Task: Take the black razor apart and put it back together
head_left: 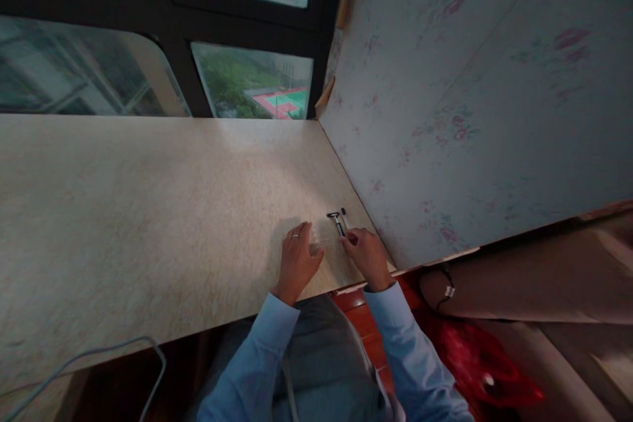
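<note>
My left hand (pixel 299 262), with a ring on one finger, curls at the side of a clear, see-through piece (pixel 319 237). Its thumb and fingers sit around that piece, whose shape is hard to make out against the sill. Fingers of my right hand (pixel 366 253) are closed on the handle of a razor (pixel 337 223), its dark T-shaped head pointing away from me. Just right of the razor lies a thin stick-like item (pixel 345 216) with a dark tip; its near end is hidden by my right hand.
A floral-papered wall (pixel 445 112) rises close on the right of the pale marbled sill (pixel 173 224). Dark window frames (pixel 252 26) stand behind. A grey cable (pixel 99 351) crosses the front left edge. Below right lies a shiny red bag (pixel 489 369).
</note>
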Demonstrator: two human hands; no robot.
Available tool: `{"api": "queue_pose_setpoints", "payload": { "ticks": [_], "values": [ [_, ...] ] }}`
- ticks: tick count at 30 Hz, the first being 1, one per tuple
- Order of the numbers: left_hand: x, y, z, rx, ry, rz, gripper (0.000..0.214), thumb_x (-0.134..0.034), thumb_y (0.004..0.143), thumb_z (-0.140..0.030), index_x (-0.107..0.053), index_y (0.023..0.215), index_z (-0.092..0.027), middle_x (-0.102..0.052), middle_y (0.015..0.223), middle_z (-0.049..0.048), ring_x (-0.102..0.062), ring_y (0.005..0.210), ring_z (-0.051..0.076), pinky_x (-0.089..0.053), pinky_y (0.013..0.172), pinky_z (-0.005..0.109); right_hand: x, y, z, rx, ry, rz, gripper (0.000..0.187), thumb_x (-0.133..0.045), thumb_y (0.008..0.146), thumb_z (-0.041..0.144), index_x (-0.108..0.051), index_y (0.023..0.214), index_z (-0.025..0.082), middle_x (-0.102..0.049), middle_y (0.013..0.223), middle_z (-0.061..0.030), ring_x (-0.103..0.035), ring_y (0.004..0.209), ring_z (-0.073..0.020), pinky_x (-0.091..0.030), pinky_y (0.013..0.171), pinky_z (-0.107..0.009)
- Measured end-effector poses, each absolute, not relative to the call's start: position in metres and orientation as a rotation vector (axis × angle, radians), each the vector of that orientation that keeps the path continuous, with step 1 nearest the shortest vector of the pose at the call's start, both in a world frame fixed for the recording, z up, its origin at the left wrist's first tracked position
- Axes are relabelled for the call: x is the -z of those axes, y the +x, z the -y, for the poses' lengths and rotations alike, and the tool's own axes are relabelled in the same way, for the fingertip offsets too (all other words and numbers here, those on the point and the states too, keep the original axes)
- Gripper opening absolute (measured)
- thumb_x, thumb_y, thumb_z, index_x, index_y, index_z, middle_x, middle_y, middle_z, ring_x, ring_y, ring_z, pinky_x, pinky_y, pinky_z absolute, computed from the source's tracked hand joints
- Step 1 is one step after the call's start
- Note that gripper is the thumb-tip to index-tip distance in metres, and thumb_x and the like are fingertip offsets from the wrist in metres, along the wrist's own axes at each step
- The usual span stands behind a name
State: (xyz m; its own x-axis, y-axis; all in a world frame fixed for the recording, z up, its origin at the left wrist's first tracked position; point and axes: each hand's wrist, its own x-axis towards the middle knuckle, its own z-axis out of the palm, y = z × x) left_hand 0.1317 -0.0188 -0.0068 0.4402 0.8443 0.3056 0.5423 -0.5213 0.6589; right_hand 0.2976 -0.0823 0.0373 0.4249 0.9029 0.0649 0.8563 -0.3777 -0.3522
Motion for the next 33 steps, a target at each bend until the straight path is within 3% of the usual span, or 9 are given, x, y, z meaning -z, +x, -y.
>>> {"api": "queue_pose_setpoints", "payload": {
  "ticks": [6, 11, 15, 22, 33],
  "values": [
    [0.005, 0.132, 0.01, -0.653, 2.267, -1.118, 0.062, -0.065, 0.079, -0.029, -0.043, 0.136, -0.016, -0.055, 0.135, 0.0131, -0.042, 0.131, 0.03, -0.035, 0.106, 0.048, -0.031, 0.337, 0.097, -0.199, -2.252, 1.483, 0.033, -0.055, 0.086, 0.023, -0.065, 0.115, 0.011, -0.071, 0.09, -0.0098, -0.064, 0.077, -0.0185, -0.046, 0.074, -0.028],
    [0.004, 0.13, 0.009, -0.613, 2.293, -1.117, 0.058, -0.063, 0.081, -0.03, -0.045, 0.135, -0.017, -0.059, 0.131, 0.0132, -0.044, 0.13, 0.03, -0.036, 0.104, 0.048, -0.033, 0.355, 0.099, -0.338, -2.314, 1.65, 0.044, -0.056, 0.085, 0.021, -0.056, 0.128, 0.009, -0.07, 0.088, -0.0086, -0.063, 0.077, -0.0181, -0.046, 0.073, -0.026],
    [0.008, 0.129, 0.008, -0.634, 2.306, -1.11, 0.055, -0.062, 0.082, -0.029, -0.048, 0.134, -0.015, -0.059, 0.131, 0.013, -0.046, 0.128, 0.029, -0.038, 0.103, 0.047, -0.046, 0.355, 0.095, -0.5, -2.439, 1.755, 0.04, -0.053, 0.086, 0.019, -0.055, 0.126, 0.011, -0.072, 0.087, -0.0085, -0.065, 0.077, -0.0184, -0.044, 0.07, -0.024],
    [0.01, 0.129, 0.007, -0.657, 2.329, -1.112, 0.053, -0.062, 0.083, -0.029, -0.049, 0.133, -0.015, -0.06, 0.13, 0.0135, -0.048, 0.128, 0.029, -0.039, 0.103, 0.047, -0.056, 0.357, 0.089, -0.513, -2.61, 2.008, 0.044, -0.047, 0.082, 0.004, -0.055, 0.123, 0.016, -0.072, 0.106, -0.0125, -0.067, 0.097, -0.0194, -0.043, 0.077, -0.024],
    [0.007, 0.129, 0.007, -0.649, 2.308, -1.112, 0.052, -0.062, 0.083, -0.027, -0.051, 0.132, -0.016, -0.061, 0.129, 0.0133, -0.048, 0.127, 0.029, -0.039, 0.103, 0.047, -0.061, 0.358, 0.08, -0.389, -2.696, 2.125, 0.023, -0.047, 0.089, 0.012, -0.063, 0.105, 0.012, -0.072, 0.097, -0.0187, -0.07, 0.088, -0.0238, -0.044, 0.07, -0.027]
  ]
}}
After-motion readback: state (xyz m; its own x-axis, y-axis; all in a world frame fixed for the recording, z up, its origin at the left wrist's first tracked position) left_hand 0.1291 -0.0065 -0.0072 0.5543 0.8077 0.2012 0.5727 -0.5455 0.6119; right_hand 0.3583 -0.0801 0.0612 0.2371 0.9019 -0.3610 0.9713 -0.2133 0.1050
